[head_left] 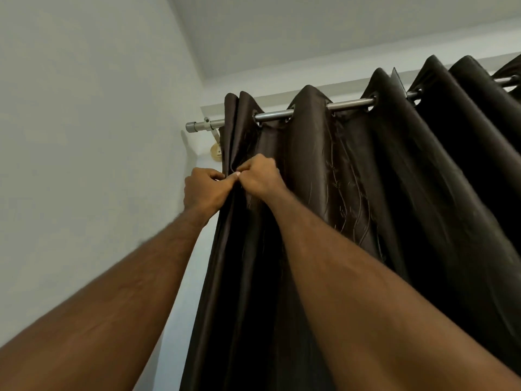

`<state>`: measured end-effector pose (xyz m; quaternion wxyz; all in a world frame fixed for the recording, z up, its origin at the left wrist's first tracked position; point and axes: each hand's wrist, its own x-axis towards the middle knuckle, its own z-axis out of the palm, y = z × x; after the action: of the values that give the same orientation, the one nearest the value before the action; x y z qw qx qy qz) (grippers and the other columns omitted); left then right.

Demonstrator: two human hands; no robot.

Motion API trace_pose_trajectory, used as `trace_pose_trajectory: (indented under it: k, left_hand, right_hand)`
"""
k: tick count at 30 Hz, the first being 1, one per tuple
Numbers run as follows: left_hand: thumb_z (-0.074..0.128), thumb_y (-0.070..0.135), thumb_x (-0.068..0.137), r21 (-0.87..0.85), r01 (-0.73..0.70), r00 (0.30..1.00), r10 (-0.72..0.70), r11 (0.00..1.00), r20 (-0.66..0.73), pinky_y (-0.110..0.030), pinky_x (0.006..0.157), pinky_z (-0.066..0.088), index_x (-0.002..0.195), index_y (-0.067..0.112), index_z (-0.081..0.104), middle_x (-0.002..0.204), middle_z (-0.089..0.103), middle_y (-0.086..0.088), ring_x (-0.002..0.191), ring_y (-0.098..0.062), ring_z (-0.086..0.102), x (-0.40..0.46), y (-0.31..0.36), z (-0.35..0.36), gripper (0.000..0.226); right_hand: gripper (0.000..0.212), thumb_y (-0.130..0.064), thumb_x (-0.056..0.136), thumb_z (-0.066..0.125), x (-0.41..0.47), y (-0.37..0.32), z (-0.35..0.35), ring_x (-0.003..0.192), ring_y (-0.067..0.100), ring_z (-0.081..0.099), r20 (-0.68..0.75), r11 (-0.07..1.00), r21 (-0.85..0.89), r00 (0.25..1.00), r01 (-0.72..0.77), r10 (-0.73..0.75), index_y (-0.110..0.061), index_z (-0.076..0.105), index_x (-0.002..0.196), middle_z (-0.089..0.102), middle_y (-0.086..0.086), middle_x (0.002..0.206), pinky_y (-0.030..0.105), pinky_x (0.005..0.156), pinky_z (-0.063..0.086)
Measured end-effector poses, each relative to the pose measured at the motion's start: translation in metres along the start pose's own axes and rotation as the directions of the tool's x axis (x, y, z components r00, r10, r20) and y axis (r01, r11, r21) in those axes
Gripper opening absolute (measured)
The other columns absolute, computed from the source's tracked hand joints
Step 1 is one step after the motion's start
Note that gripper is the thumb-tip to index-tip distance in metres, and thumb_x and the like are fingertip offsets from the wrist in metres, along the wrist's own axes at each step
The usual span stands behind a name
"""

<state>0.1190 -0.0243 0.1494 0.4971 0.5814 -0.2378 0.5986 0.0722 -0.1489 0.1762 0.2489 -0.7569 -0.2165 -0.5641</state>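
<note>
A pale grey-white wall fills the left of the room and meets a plain ceiling at a high corner. A stepped cornice runs along the far wall beneath the ceiling. Below it spans 1 silver metal rod, capped at its left end and carried by a bracket with a round, apparently wooden base. The light is soft and even.
</note>
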Motion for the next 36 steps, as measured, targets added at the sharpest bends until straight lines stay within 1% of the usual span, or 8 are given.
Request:
trace_pose_trajectory:
  k: [4,9,15,19,24,26,30,36]
  left_hand:
    - [0.081,0.052,0.076,0.136,-0.002,1.0,0.003,0.991,-0.003,-0.041,0.082,0.06,0.098,0.015,0.078,0.09,0.076,-0.003,0.083,-0.02,0.071,-0.004,0.014,0.005,0.044]
    - [0.084,0.035,0.079,0.076,-0.006,1.0,0.005,0.997,0.014,-0.041,0.092,0.058,0.11,0.009,0.076,0.099,0.076,-0.009,0.091,-0.022,0.071,-0.015,0.012,0.006,0.042]
    - [0.09,0.025,0.072,-0.027,0.014,0.999,-0.012,1.0,0.043,-0.044,0.087,0.061,0.103,0.004,0.075,0.089,0.075,-0.01,0.083,-0.023,0.073,-0.022,0.006,0.004,0.04]
    - [0.09,0.027,0.072,-0.095,0.03,0.997,-0.024,0.995,0.07,-0.043,0.087,0.061,0.108,0.003,0.073,0.092,0.074,-0.01,0.086,-0.023,0.073,-0.021,0.005,0.001,0.046]
    - [0.086,0.016,0.077,-0.174,0.092,0.985,-0.063,0.981,0.163,-0.041,0.089,0.061,0.111,0.004,0.072,0.097,0.075,-0.01,0.09,-0.022,0.074,-0.02,0.0,-0.002,0.04]
    - [0.083,0.01,0.08,-0.173,0.105,0.979,-0.072,0.979,0.19,-0.043,0.09,0.06,0.112,0.005,0.073,0.099,0.075,-0.01,0.091,-0.022,0.074,-0.019,-0.005,-0.002,0.034]
    - [0.075,0.008,0.086,-0.174,0.088,0.977,-0.051,0.981,0.206,-0.046,0.084,0.062,0.097,0.009,0.076,0.091,0.076,-0.009,0.086,-0.025,0.075,-0.019,-0.014,-0.005,0.011]
    - [0.074,0.026,0.09,-0.18,0.075,0.987,-0.047,0.981,0.156,-0.041,0.089,0.061,0.106,0.008,0.075,0.095,0.074,-0.007,0.091,-0.021,0.072,-0.022,-0.014,-0.003,0.024]
  right_hand:
    - [0.023,-0.014,0.082,0.052,-0.021,0.012,-0.045,0.092,0.031,0.064,-0.45,0.965,-0.26,0.879,0.038,-0.156,-0.013,0.072,0.094,0.066,0.006,0.099,0.038,0.077,0.056]
    - [0.055,-0.045,0.08,0.072,-0.031,0.051,-0.082,0.124,0.031,0.047,-0.585,0.832,-0.488,0.806,-0.265,-0.087,-0.016,0.055,0.123,0.049,0.008,0.131,0.051,0.093,0.045]
    - [0.04,-0.029,0.095,0.064,-0.046,0.084,-0.083,0.117,0.029,0.06,-0.429,0.933,-0.294,0.901,-0.21,0.068,-0.011,0.053,0.129,0.06,0.01,0.126,0.044,0.097,0.05]
    - [0.03,-0.014,0.103,0.049,-0.048,0.078,-0.07,0.11,0.025,0.061,-0.468,0.953,-0.248,0.883,-0.175,0.04,-0.007,0.06,0.13,0.061,0.009,0.123,0.028,0.082,0.045]
    - [0.024,-0.006,0.097,0.054,-0.039,0.056,-0.036,0.112,0.031,0.06,-0.484,0.952,-0.069,0.845,-0.297,0.228,-0.008,0.065,0.119,0.059,0.011,0.121,0.037,0.091,0.054]
    - [0.026,-0.007,0.096,0.056,-0.025,0.025,-0.011,0.114,0.031,0.061,-0.311,0.963,0.07,0.911,-0.262,0.27,-0.011,0.068,0.119,0.064,0.011,0.122,0.032,0.093,0.051]
    - [0.03,-0.005,0.094,0.052,0.005,-0.024,0.015,0.092,0.026,0.053,0.079,0.994,0.089,0.995,-0.066,0.059,-0.018,0.06,0.068,0.059,0.008,0.083,0.021,0.085,0.041]
    - [0.027,-0.011,0.091,0.059,0.006,0.008,0.02,0.116,0.028,0.061,0.031,0.997,0.016,0.997,-0.073,0.072,-0.007,0.072,0.114,0.067,0.016,0.119,0.023,0.093,0.045]
